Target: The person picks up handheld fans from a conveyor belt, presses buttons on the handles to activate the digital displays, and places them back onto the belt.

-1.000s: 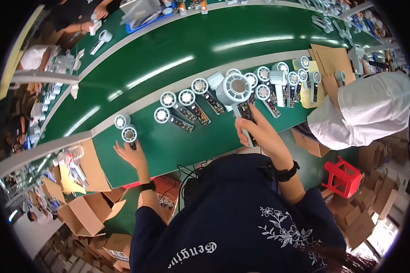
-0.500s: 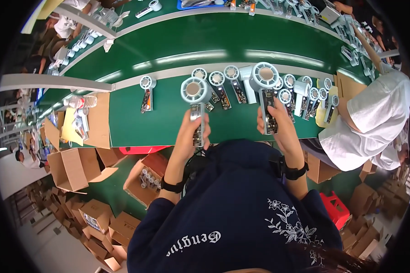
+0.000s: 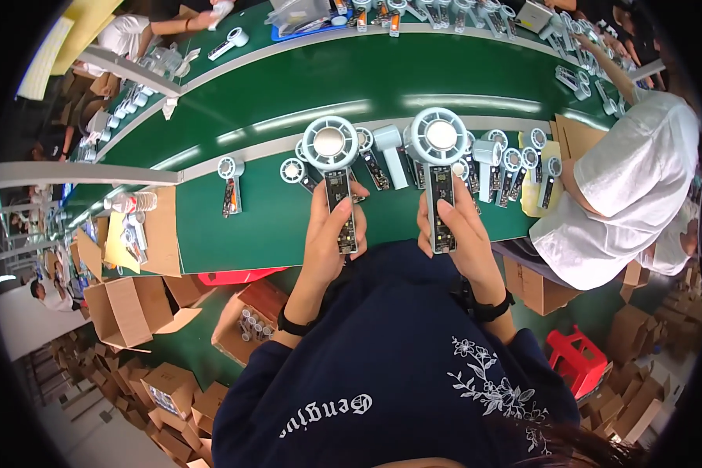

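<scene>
My left hand [image 3: 333, 226] is closed round the handle of a handheld fan [image 3: 331, 143], pale blue-grey with a round grille. Its handle is uncovered, so a dark circuit board shows. A second handheld fan [image 3: 437, 137] of the same kind stands upright in my right hand [image 3: 458, 226], its board facing me too. Both are held side by side above the near edge of the green table [image 3: 210, 234]. Behind them more fans [image 3: 391, 156] lie on the table, partly hidden by the two I hold. One fan [image 3: 231, 183] lies apart on the left.
At the right a person in a white shirt [image 3: 639, 164] sits close to a cluster of fans [image 3: 512, 164]. An opened cardboard box [image 3: 129, 304] stands left below the table; another box [image 3: 234, 324] holds several parts. A green conveyor belt [image 3: 288, 86] runs behind a pale rail. A red stool [image 3: 577, 363] is at lower right.
The two fans have come closer together, and the left one is turned so its board shows more fully. The whole view has shifted slightly.
</scene>
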`<state>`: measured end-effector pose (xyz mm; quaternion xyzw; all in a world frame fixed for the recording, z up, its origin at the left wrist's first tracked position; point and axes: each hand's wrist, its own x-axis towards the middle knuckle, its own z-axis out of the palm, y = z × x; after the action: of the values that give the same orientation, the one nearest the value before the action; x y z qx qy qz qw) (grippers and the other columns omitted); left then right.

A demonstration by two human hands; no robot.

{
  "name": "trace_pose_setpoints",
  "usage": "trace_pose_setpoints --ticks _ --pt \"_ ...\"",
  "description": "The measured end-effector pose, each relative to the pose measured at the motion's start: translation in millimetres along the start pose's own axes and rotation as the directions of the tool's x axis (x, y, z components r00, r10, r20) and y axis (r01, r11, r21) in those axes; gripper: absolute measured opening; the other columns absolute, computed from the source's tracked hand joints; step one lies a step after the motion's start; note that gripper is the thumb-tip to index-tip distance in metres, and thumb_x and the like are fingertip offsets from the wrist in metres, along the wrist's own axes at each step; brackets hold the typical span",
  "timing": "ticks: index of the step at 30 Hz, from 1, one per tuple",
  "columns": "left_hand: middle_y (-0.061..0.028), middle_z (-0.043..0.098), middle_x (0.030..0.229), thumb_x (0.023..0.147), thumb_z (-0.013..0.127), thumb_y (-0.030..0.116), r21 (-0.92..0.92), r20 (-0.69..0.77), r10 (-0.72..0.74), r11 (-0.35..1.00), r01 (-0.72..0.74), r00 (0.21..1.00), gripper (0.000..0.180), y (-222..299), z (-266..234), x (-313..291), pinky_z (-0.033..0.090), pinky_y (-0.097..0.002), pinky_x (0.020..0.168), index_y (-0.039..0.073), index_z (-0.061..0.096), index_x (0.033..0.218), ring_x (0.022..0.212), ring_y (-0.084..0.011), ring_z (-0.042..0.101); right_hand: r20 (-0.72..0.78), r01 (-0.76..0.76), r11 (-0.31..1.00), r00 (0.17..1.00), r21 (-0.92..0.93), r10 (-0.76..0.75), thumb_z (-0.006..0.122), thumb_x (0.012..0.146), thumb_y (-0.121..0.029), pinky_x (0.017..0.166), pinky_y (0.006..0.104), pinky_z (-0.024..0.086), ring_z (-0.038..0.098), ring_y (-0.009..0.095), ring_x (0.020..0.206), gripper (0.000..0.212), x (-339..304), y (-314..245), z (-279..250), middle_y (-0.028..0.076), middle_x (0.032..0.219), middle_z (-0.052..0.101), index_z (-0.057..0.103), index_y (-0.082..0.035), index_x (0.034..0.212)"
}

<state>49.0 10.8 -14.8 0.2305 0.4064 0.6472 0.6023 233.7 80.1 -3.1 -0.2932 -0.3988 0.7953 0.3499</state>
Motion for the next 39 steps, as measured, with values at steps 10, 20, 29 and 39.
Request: trace_pose_setpoints --ticks 10,20,29,39 --pt "-0.0118 0.046 0.11 0.097 0.041 0.015 0.05 0.068 0.077 0.995 -0.081 0.995 0.032 7.0 39.6 8.5 0.04 -0.0202 0.037 0.002 0.03 0.124 0.06 -0.0086 0.049 0.029 0.04 0.997 0.999 -0.06 -0.039 0.036 0.094 -0.012 0.05 0.0258 0.044 0.047 0.013 0.07 0.045 0.9 -5.7 15.0 0.01 0.094 0.046 0.022 -0.003 0.136" --pt "-0.0121 0.047 0.11 0.097 0.041 0.014 0.094 0.085 0.105 0.989 -0.113 0.991 0.037 7.9 46.4 4.9 0.041 -0.02 0.04 0.002 0.026 0.128 0.061 -0.009 0.05 0.05 0.077 0.997 0.996 -0.002 -0.077 0.037 0.095 -0.015 0.053 0.0259 0.045 0.047 0.013 0.069 0.044 0.0 -6.3 22.8 0.01 0.093 0.046 0.023 -0.001 0.134" --pt "-0.0128 0.047 0.11 0.096 0.041 0.014 0.084 0.08 0.118 0.989 -0.124 0.99 0.038 8.3 44.4 4.3 0.041 -0.0201 0.04 0.002 0.025 0.129 0.06 -0.0097 0.051 0.061 0.071 0.997 0.996 0.022 -0.073 0.039 0.094 -0.018 0.053 0.026 0.044 0.047 0.013 0.069 0.046 0.9 -9.1 24.1 0.011 0.092 0.046 0.023 -0.001 0.134" --pt "-0.0133 0.048 0.108 0.096 0.041 0.014 0.033 0.105 0.11 0.993 -0.114 0.988 0.037 8.4 43.6 8.8 0.041 -0.0202 0.039 0.001 0.026 0.128 0.059 -0.0095 0.05 0.052 0.087 0.996 0.995 0.009 -0.088 0.037 0.095 -0.014 0.057 0.0266 0.044 0.047 0.013 0.07 0.043 -0.1 -8.3 25.1 0.009 0.095 0.046 0.023 -0.002 0.134"
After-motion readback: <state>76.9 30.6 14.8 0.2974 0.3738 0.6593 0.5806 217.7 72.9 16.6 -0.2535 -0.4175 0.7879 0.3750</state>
